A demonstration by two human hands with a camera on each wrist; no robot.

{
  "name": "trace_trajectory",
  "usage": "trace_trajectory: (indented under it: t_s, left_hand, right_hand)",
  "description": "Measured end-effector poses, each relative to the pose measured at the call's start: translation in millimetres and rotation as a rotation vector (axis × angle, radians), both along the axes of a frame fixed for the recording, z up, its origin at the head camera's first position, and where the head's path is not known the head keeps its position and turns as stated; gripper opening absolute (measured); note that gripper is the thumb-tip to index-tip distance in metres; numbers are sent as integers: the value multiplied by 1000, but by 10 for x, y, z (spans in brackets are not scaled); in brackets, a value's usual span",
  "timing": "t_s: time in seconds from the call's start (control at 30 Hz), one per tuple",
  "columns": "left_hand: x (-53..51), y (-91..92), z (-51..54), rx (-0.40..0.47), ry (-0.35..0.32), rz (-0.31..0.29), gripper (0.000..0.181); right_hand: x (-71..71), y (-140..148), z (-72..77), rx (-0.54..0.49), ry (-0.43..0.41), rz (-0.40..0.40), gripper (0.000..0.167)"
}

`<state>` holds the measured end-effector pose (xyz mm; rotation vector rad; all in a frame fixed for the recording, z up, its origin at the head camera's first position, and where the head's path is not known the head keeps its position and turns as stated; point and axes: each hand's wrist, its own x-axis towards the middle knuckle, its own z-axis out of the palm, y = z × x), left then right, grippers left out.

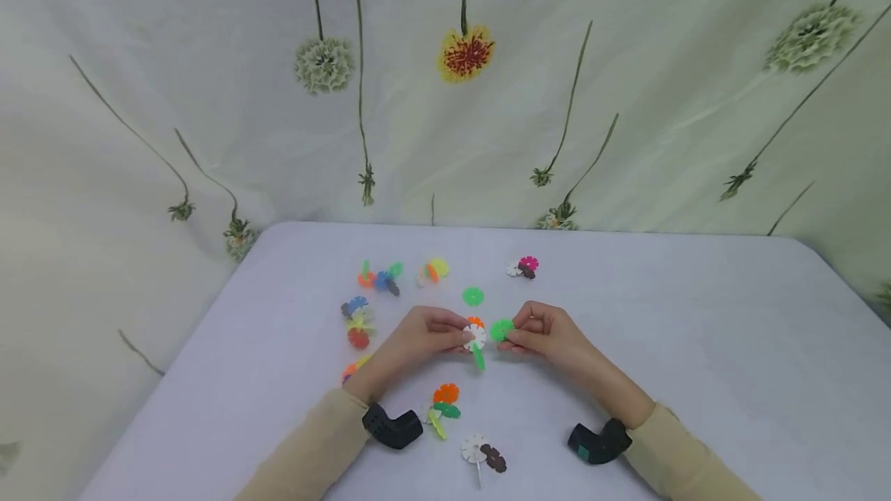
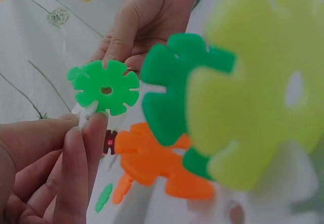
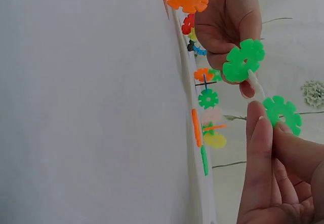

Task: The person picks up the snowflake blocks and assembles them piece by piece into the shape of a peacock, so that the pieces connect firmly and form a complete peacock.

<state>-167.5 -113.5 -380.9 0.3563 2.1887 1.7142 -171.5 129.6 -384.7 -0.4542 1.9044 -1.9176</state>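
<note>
My left hand (image 1: 426, 337) pinches a white notched disc (image 1: 475, 337) that has an orange disc (image 1: 476, 322) behind it and a green disc (image 1: 479, 357) joined below. In my right hand (image 1: 557, 337), a separate green disc (image 1: 502, 329) is held between thumb and fingers, a small gap away from the white one. The right wrist view shows the right hand's green disc (image 3: 282, 114) close to the white disc (image 3: 257, 86), whose joined green disc (image 3: 244, 61) faces the camera. From the left wrist, the joined green disc (image 2: 105, 88) stands above the left fingertips.
A loose green disc (image 1: 473, 297) lies beyond the hands. Joined disc clusters lie at the left, such as a red disc (image 1: 358, 339), and at the back right, with a pink disc (image 1: 529, 263). Nearer the body are an orange disc (image 1: 446, 393) cluster and a brown disc (image 1: 493, 458) cluster.
</note>
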Motion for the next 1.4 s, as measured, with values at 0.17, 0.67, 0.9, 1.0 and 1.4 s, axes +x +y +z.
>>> trace_trajectory:
  t_s: [0.17,0.67,0.9,1.0,1.4]
  left_hand:
    - [16,11,15,57,-65,-18,30]
    - [65,-13,50,216,-269,32,37]
    - [66,9,73,212,-295,49,32]
    - [77,26,93,196,-314,71,27]
    - [-5,101,68,274,-191,241,42]
  right_hand:
    - [32,-40,19,-7,109,-21,14]
    - [43,-125,-7,-53,287,-10,10]
    - [56,-128,-35,-4,310,3,5]
    - [77,-150,-36,36,426,15,5]
    - [-67,-248,32,3,486,-194,6]
